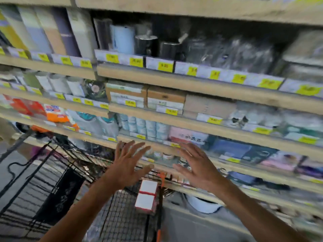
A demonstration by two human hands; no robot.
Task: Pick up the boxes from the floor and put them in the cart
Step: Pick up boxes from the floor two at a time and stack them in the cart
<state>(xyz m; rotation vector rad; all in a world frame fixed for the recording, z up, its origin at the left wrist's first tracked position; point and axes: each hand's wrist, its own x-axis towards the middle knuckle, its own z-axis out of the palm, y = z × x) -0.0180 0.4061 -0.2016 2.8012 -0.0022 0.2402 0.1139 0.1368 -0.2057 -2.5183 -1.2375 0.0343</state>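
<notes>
Your left hand (128, 165): raised in front of you, palm facing away, fingers straight and spread; it holds nothing.
Your right hand (196, 165): raised beside the left, a clear gap between them, fingers straight and fanned out; it holds nothing.
Boxes (146, 196): two white-topped boxes with red sides, one just behind the other, lying in the cart below the gap between your hands.
Cart (111, 222): black wire-mesh shopping cart with orange trim at its corner post, directly beneath your forearms and close against the shelving.
Black bag (60, 198): dark cloth bag with pale printing, hanging on the cart's left side.
Shelves (201, 86): wooden store shelves fill the view ahead, packed with wrapped goods and cartons, yellow price tags (165, 66) along each edge.
Sharpness: the whole view is motion-blurred, so the labels cannot be read.
</notes>
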